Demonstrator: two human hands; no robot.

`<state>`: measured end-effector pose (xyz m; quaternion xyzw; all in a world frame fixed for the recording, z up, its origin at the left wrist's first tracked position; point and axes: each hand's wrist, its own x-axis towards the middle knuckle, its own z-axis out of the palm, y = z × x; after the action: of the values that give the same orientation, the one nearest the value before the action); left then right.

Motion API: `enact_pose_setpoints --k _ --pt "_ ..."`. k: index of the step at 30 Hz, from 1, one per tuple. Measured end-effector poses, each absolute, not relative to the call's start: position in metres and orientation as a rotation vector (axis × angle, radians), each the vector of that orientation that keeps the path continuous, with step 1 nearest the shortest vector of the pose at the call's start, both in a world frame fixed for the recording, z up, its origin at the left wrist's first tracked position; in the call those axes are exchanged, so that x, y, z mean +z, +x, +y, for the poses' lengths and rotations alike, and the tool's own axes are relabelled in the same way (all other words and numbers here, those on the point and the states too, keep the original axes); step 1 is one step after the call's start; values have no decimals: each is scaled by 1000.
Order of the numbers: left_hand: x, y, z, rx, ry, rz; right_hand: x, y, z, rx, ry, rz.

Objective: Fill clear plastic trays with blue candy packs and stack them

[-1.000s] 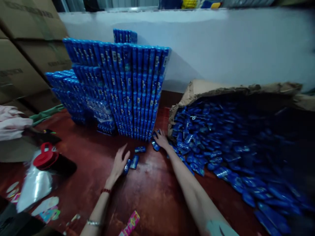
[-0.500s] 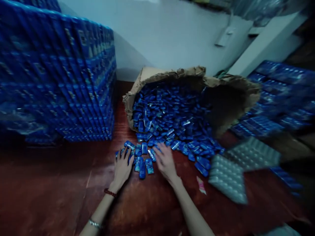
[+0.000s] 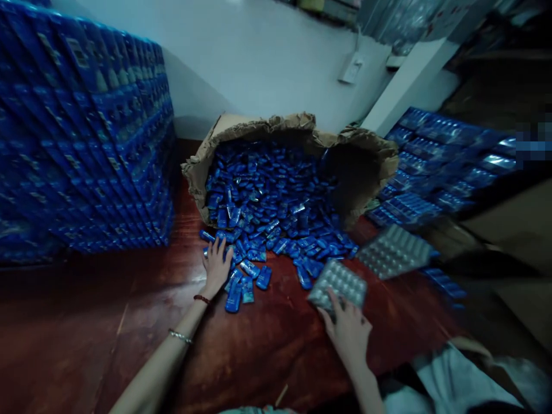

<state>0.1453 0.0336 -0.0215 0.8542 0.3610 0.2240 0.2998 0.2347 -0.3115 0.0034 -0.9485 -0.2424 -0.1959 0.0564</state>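
Small blue packets (image 3: 276, 190) spill out of a torn cardboard box (image 3: 224, 123) onto the reddish-brown surface. My left hand (image 3: 216, 269) rests with spread fingers on packets at the left edge of the spill. My right hand (image 3: 348, 329) has its thumb and fingers on the near edge of a clear tray with rows of round bumps (image 3: 338, 284). A second bumpy tray (image 3: 394, 251) lies behind it to the right. Several loose packets (image 3: 233, 294) lie between my hands, nearer the left one.
A tall stack of blue packages (image 3: 107, 144) stands at the left. More blue packages (image 3: 435, 155) are piled at the right. Behind the box is a pale wall (image 3: 259, 63); light cloth (image 3: 461, 379) lies at the lower right.
My right hand has left the packets and moved right onto the nearer tray, which has shifted nearer the packets. My left hand stays on packets. The view has turned right.
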Motion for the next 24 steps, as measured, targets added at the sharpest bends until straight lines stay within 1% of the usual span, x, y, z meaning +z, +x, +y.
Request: enact_pose_setpoints --k 2,5,9,12,15,18,22,24 --pt "-19 137 38 583 2207 904 4 214 -289 -586 -2847 -825" --pt "-12 107 39 668 2182 840 5 188 -267 -533 -2736 -899" --pt "6 60 21 709 2129 706 8 173 -262 -500 -2640 -814" --pt "14 41 -3 633 2083 670 11 176 -267 -355 -2557 -798" --pt "14 39 -27 576 1955 612 15 185 -273 -156 -2431 -805" --pt "13 45 -48 495 1828 535 19 195 -278 -40 -2371 -796" --pt "20 59 -66 364 1811 450 23 199 -279 29 -2366 -861" --pt "26 65 -73 305 1815 387 21 194 -277 -6 -2426 -872"
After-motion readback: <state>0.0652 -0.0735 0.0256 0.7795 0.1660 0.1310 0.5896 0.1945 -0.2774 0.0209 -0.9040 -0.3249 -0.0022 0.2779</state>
